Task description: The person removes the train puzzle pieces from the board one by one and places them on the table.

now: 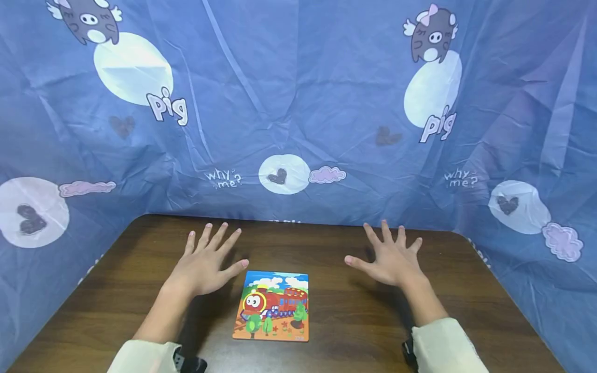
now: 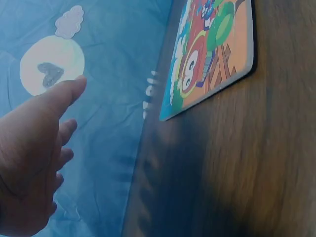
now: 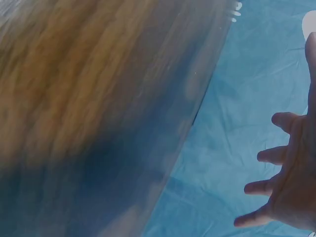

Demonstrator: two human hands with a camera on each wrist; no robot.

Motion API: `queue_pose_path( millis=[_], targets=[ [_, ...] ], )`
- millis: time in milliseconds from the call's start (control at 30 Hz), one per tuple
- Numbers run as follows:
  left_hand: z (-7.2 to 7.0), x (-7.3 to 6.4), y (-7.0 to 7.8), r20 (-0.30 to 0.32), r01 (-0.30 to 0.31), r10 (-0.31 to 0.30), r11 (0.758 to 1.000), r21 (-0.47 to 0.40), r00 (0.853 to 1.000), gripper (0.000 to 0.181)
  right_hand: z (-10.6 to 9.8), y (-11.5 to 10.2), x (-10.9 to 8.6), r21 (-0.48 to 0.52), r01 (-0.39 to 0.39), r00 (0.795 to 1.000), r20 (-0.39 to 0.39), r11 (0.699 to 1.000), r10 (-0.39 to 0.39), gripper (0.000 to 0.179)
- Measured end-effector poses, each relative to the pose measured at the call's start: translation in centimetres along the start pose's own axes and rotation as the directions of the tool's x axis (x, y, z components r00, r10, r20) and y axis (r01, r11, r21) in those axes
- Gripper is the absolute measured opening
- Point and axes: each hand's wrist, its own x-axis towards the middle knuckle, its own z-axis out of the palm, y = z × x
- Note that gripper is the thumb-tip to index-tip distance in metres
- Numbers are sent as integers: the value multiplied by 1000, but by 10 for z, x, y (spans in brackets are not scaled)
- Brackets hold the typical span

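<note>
A square picture board (image 1: 272, 306) printed with a red cartoon train lies flat on the table, near its front middle. My left hand (image 1: 205, 265) hovers palm down just left of the board, fingers spread, thumb pointing toward its upper left corner. In the left wrist view the same picture board (image 2: 217, 54) shows a thin edge and a rounded corner, apart from the left hand (image 2: 34, 153). Farther off, to the right of the board, my right hand (image 1: 389, 258) is spread in the air above the table. Neither hand holds anything.
The dark wooden table (image 1: 354, 331) has rounded far corners. Behind it and along both sides hangs a blue curtain (image 1: 289, 114) with pig, heart and cloud prints. Dark bands sit at both sleeve cuffs, such as the left cuff (image 1: 144, 357).
</note>
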Motion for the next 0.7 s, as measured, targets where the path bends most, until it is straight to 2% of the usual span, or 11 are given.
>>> queue_pose_path(
  millis=[200, 500, 700],
  targets=[
    [4, 9, 10, 71, -19, 20, 1000, -12, 997, 82, 2, -11, 4, 1, 55, 998, 11, 998, -55, 112],
    [18, 27, 31, 191, -72, 84, 995, -68, 978, 81, 8, -37, 7, -5, 164, 985, 61, 986, -164, 95],
    [28, 35, 47, 249, -49, 82, 989, -137, 965, 79, 11, -57, 7, 20, 255, 965, 56, 967, -255, 83]
  ],
)
